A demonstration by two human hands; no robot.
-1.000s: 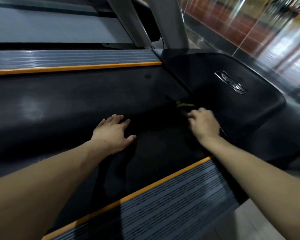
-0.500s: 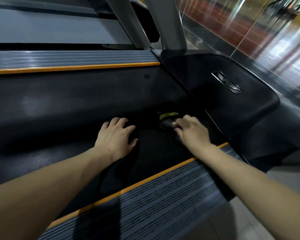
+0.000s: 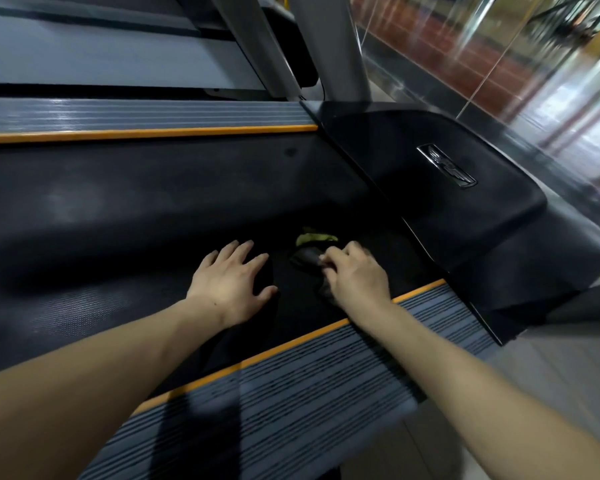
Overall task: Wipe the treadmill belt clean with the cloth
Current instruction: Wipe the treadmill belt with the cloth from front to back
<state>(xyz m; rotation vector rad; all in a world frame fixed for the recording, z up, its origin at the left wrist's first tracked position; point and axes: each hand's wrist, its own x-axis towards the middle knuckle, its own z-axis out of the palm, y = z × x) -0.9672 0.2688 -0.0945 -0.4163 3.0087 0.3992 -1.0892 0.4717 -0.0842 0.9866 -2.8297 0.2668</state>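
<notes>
The right hand point(image 3: 355, 277) had its fingers point(image 3: 340, 255) curled round a bunched dark cloth point(image 3: 307, 257), pressing it onto the treadmill belt point(image 3: 118, 216) close beside the black motor cover point(image 3: 440, 188); a yellow-green patch, seemingly part of the cloth, showed just beyond the knuckles. The left hand point(image 3: 231, 282) lay flat on the belt next to the cloth, fingers spread and straight, gripping nothing, and looked to be bracing the person's weight. Both forearms crossed the near ribbed side rail point(image 3: 309, 382) with its orange strip. Judging from this, the wipe was under way at the cover end of the belt, with the long stretch away from the cover probably not yet covered. The likeliest trouble was the cloth catching in the seam where the belt ran under the motor cover, dragged there by a stroke pushed too far toward it. The braced palm could also shift the belt underfoot, or leave fresh prints on ground already wiped.
</notes>
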